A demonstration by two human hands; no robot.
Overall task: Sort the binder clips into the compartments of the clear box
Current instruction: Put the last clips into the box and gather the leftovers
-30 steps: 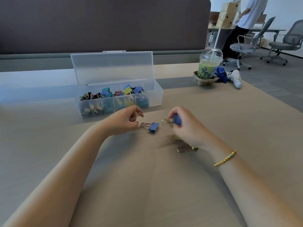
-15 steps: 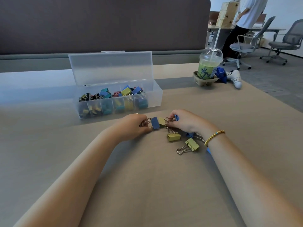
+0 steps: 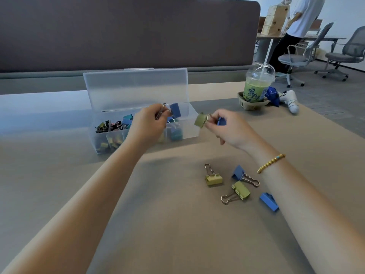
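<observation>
Your left hand (image 3: pixel 147 125) pinches the wire handles of a blue clip (image 3: pixel 175 110), so its body hangs free over the right end of the clear box (image 3: pixel 190 123), ready to drop into a compartment. Your right hand (image 3: pixel 227 128) has its grip closed on two clips at once: a yellow-green clip (image 3: pixel 200 120) sticking out to the left and a second blue clip (image 3: pixel 221 121) tucked behind the fingers, just right of the box. Holding both probably saves a trip, though they will need separate compartments.

The box stands on the far left of the tabletop (image 3: pixel 158 224) with its lid propped upright, leaving the compartments open from above. Nearer you, four clips lie loose: a yellow one (image 3: pixel 213 179), a blue one (image 3: pixel 240 173), another yellow one (image 3: pixel 241 190) and a blue one (image 3: pixel 269 201) beside your right forearm.
</observation>
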